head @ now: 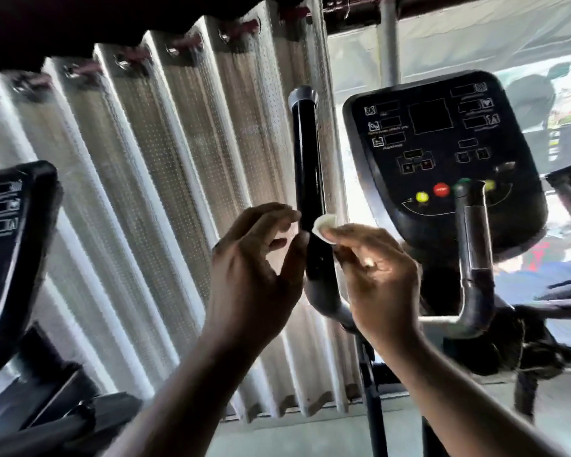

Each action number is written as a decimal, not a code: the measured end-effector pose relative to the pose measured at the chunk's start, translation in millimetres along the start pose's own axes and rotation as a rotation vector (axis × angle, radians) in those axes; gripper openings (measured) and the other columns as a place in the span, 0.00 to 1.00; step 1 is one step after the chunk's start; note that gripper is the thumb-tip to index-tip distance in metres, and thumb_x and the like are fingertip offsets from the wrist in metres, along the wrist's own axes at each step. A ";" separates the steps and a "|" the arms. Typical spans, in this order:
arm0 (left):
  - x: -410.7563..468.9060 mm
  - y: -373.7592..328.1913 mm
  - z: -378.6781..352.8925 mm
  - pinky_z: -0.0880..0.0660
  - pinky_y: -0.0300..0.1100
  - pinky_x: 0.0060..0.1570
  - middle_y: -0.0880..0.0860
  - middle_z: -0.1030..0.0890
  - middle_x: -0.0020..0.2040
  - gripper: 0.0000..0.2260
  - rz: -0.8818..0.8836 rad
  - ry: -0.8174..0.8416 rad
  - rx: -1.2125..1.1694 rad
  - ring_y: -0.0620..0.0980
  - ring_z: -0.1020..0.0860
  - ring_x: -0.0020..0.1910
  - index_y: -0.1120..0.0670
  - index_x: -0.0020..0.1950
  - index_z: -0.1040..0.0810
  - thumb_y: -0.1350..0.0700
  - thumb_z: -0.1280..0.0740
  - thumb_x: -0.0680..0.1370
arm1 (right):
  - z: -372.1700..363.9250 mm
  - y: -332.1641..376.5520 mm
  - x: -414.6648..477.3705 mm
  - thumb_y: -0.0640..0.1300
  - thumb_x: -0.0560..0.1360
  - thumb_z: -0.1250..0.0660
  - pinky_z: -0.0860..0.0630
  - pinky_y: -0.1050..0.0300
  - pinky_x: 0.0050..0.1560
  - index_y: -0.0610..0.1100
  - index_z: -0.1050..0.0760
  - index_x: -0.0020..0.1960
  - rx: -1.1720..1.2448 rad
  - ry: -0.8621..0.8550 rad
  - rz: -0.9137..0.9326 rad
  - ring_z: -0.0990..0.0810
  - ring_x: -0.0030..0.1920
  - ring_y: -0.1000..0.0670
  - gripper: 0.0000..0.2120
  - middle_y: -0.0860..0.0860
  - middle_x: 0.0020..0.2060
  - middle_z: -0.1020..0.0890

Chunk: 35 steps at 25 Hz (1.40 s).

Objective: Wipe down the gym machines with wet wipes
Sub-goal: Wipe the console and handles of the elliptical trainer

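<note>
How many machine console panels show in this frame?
2. The right console stands right of the black handlebar, where the right hand holds a wipe; the left console is cut off at the frame's left edge. Others may be unseen.

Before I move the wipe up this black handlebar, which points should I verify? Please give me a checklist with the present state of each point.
1. Wipe held: ok. The right hand pinches the white wipe.
2. Wipe on the bar: ok. It lies against the right side of the black handlebar.
3. Left hand steadies the bar: cannot tell. The left hand is at the bar's left side with curled fingers, but its grip is unclear.
4. Way up is free: ok. Nothing sits on the bar below its grey cap.
5. Wipe wet and clean: cannot tell. It is mostly hidden.
</note>
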<state>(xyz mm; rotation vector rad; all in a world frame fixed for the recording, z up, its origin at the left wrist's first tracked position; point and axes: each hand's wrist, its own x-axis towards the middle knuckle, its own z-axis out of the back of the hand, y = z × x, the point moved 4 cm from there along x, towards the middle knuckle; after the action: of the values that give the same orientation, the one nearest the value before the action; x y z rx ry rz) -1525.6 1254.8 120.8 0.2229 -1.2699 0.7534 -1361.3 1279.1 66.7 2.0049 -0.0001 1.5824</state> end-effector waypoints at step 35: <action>40.3 -22.1 -5.7 0.17 0.38 0.53 0.48 0.15 0.62 0.17 0.112 0.307 0.186 0.38 0.15 0.56 0.58 0.59 0.13 0.59 0.18 0.72 | -103.8 -84.8 115.9 0.29 0.81 0.40 0.19 0.62 0.50 0.34 0.23 0.69 1.654 0.384 -0.784 0.19 0.51 0.49 0.18 0.33 0.58 0.23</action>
<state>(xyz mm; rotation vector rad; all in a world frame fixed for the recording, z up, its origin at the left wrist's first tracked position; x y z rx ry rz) -1503.6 1257.0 161.5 0.1793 -0.9274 0.9647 -1390.3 1434.6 146.5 1.9480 2.5422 1.3305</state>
